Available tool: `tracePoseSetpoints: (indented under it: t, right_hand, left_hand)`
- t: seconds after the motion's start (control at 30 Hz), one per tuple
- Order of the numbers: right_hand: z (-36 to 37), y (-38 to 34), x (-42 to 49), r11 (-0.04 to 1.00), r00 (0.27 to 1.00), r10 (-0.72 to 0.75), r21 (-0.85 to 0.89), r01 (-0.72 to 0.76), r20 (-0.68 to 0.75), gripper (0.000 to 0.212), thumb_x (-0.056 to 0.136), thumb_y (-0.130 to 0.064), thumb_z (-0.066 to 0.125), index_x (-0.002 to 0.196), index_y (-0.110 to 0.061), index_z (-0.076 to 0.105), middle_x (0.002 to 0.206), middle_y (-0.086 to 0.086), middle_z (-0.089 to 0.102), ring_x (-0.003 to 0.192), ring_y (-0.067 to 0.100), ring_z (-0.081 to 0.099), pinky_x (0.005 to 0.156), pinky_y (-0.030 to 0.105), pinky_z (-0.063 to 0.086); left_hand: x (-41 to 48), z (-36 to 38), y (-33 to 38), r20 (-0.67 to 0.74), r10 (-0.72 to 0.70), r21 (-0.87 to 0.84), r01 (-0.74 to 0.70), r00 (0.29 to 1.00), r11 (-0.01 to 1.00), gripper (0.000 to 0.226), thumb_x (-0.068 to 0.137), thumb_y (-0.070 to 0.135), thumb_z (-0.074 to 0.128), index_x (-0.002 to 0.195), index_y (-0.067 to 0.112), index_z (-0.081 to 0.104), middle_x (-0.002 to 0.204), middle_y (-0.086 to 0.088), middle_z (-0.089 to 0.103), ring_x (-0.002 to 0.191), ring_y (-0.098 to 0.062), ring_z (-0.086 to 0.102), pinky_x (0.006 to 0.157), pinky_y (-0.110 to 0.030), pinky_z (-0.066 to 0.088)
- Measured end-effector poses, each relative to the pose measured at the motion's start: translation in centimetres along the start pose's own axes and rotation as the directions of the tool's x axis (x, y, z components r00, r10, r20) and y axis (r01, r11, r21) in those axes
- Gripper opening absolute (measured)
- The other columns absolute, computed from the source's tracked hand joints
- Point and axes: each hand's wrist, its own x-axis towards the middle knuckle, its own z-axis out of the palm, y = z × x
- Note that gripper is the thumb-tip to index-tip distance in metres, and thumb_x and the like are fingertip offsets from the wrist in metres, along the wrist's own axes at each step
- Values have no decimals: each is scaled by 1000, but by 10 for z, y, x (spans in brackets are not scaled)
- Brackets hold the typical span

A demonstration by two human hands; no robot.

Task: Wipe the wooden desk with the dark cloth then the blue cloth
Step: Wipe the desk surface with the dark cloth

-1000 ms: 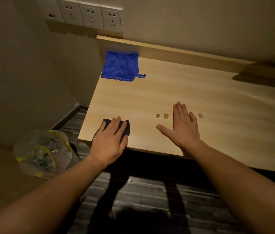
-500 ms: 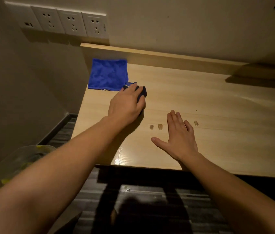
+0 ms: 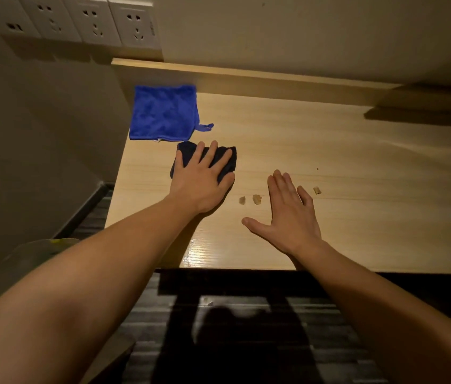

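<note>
My left hand (image 3: 200, 178) presses flat on the folded dark cloth (image 3: 227, 159) on the light wooden desk (image 3: 357, 167), fingers spread over it. Just beyond it, at the desk's far left corner, lies the blue cloth (image 3: 164, 113) with a small loop at its right edge. My right hand (image 3: 288, 214) rests palm down on the desk near the front edge, holding nothing. A few small brown crumbs (image 3: 257, 199) lie between and beside the hands.
A raised wooden back ledge (image 3: 246, 76) runs along the wall. A row of wall sockets (image 3: 91, 20) sits above the far left corner. A clear bin (image 3: 24, 261) stands on the floor at the left, below the desk edge.
My left hand first pushed the dark cloth from the front edge up beside the blue cloth, then pulled it back slightly toward me and left. My right hand stayed put.
</note>
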Motion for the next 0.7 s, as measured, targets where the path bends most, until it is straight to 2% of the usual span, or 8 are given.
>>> tracePoseSetpoints:
  t: [0.3, 0.47, 0.6, 0.7]
  right_hand:
    - [-3, -3, -2, 1000, 1000, 11, 19, -11, 13, 122, 76, -99, 17, 165, -18, 6, 174, -1, -3, 158, 12, -9, 127, 45, 5]
    - [-4, -3, -2, 1000, 1000, 10, 13, -11, 15, 120, 78, -98, 19, 166, -18, 6, 174, -1, -3, 158, 12, -9, 126, 45, 5]
    - [-4, -2, -3, 1000, 1000, 8, 22, -9, 17, 120, 78, -98, 20, 166, -18, 5, 174, -1, -5, 158, 12, -10, 127, 44, 3]
    - [-6, -3, -3, 1000, 1000, 6, 23, -7, 29, 121, 77, -99, 19, 166, -18, 3, 174, -1, -6, 158, 12, -11, 127, 45, 3]
  left_hand:
    - [-78, 17, 19, -24, -41, -16, 40, 999, 999, 73, 104, 64, 10, 169, 33, 15, 179, -1, 11, 164, -26, 6, 130, -57, 8]
    - [-116, 25, 36, -34, -70, -33, 69, 997, 997, 74, 104, 60, 13, 170, 27, 18, 178, -4, 14, 164, -25, 9, 131, -51, 7]
    - [-145, 30, 51, -124, -77, -79, 68, 989, 995, 62, 111, 48, 33, 165, 18, 35, 173, -10, 31, 160, -27, 25, 131, -49, 17]
    - [-168, 28, 62, -201, -67, -174, 31, 977, 984, 49, 109, 35, 55, 150, 10, 59, 159, -14, 52, 148, -29, 49, 124, -50, 35]
